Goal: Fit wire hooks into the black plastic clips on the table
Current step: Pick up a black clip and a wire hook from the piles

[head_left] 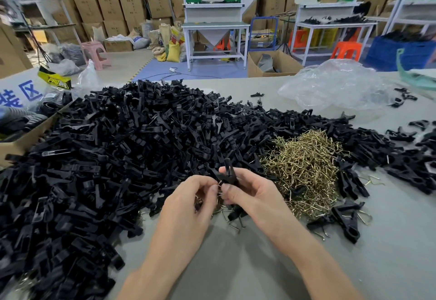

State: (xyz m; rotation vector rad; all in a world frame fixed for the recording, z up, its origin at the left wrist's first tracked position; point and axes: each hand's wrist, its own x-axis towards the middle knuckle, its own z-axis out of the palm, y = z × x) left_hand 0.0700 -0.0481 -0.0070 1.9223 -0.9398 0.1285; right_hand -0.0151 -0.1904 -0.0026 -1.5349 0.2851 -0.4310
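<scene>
A big heap of black plastic clips covers the left and middle of the grey table. To its right lies a pile of brass-coloured wire hooks. My right hand pinches one black clip, held upright just above the table. My left hand presses a wire hook against the lower end of that clip with its fingertips. More wire hooks show inside my left palm. The two hands touch at the clip.
Several clips with wire hooks fitted lie right of my hands. A crumpled clear plastic bag sits at the back right, a cardboard box at the left edge. Workbenches, stools and stacked cartons stand beyond the table; a person stands far right.
</scene>
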